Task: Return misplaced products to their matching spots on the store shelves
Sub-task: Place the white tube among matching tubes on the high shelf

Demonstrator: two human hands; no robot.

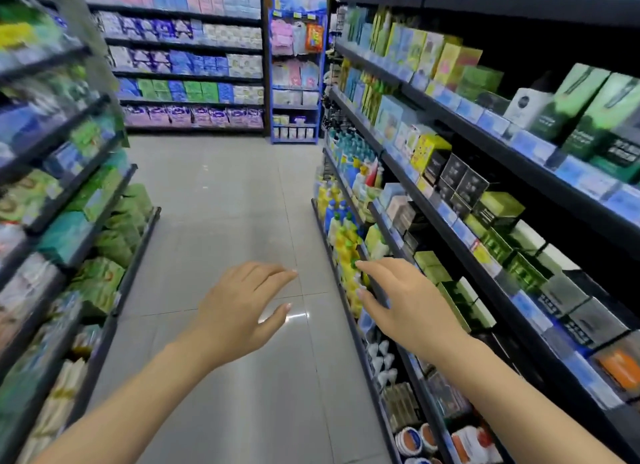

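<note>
Head view down a store aisle with a tiled floor (221,193). Left hand (239,307) and right hand (408,304) are both held out empty, fingers loosely spread, holding no product. Right hand hovers beside the right-hand shelves (485,283), near yellow bottles (346,252) and green boxes (457,300). Left-hand shelves (69,193) are blurred.
</note>
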